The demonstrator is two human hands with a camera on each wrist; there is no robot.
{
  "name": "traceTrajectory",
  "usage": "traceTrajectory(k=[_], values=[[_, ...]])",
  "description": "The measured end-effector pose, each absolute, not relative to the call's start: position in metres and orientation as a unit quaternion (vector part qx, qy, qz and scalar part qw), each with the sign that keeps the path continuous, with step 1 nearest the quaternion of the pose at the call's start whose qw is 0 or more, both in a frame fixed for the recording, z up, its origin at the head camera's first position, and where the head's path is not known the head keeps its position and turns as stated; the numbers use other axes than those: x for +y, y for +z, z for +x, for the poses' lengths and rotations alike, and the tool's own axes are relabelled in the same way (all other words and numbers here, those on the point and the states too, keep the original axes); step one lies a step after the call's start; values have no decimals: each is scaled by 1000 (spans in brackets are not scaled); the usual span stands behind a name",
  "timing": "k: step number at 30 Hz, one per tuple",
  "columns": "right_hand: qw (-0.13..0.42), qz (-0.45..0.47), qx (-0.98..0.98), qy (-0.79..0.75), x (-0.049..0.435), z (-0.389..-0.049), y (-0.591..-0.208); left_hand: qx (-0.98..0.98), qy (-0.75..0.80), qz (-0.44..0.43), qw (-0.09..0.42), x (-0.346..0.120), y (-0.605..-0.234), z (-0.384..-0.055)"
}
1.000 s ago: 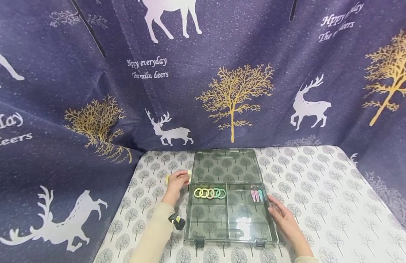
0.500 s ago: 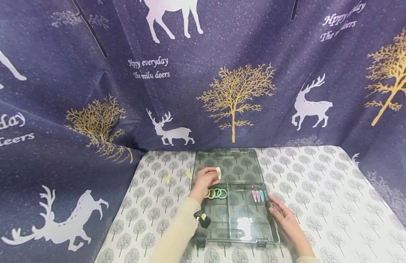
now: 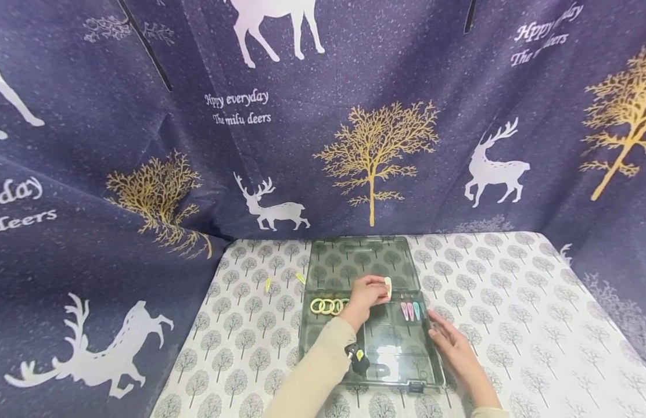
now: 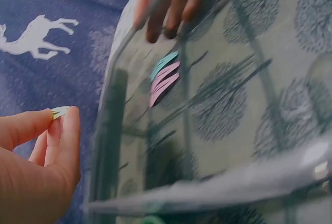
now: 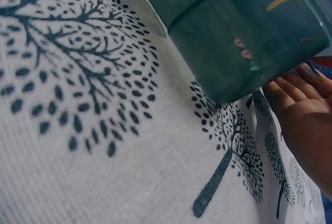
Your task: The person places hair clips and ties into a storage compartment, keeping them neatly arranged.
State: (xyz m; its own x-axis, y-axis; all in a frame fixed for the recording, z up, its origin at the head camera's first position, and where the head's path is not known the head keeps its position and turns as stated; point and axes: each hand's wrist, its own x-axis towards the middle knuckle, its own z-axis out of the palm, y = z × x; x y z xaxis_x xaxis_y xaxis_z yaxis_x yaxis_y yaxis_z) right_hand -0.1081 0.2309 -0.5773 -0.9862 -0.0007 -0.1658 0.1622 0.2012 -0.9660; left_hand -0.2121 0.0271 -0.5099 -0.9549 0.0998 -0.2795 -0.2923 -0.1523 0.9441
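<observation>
My left hand (image 3: 366, 297) pinches a pale yellow hair clip (image 3: 388, 288) between thumb and fingertips, above the back of a clear grey-green box (image 3: 398, 377). In the left wrist view the clip (image 4: 59, 112) juts from the fingertips. Two pink snap clips and a teal one (image 3: 409, 311) lie side by side in the right compartment's back corner. Ring-shaped hair ties (image 3: 323, 306) overlap in a row in the left compartment, partly hidden by my left arm. My right hand (image 3: 456, 348) rests its fingers along the box's right wall, holding nothing.
The box's lid (image 3: 330, 264) lies folded back behind it. Two yellow hair clips, one nearer (image 3: 268, 284) and another beside the lid (image 3: 300, 278), lie on the tree-print cloth (image 3: 239, 348). A dark blue deer-print curtain (image 3: 323, 145) hangs behind.
My left hand has carried the pale yellow clip from the cloth left of the lid rightward over the box, towards the pink and teal clips. My right hand has stayed at the box's side.
</observation>
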Motion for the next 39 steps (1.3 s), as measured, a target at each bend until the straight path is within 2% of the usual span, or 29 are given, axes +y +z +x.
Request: traceTrajectory(k=[5,16,25,39], values=[[62,52,777,-624,232,-109,-577,651,741,-93,135,44,-518,-205],[57,43,779,-624,231,-106,-573,678,713,-146,100,67,-540,-194],[57,43,781,-620,232,-106,-574,727,661,-168,79,72,-547,-193],[56,37,782,-620,232,-108,-575,752,629,-182,77,72,-546,-195]])
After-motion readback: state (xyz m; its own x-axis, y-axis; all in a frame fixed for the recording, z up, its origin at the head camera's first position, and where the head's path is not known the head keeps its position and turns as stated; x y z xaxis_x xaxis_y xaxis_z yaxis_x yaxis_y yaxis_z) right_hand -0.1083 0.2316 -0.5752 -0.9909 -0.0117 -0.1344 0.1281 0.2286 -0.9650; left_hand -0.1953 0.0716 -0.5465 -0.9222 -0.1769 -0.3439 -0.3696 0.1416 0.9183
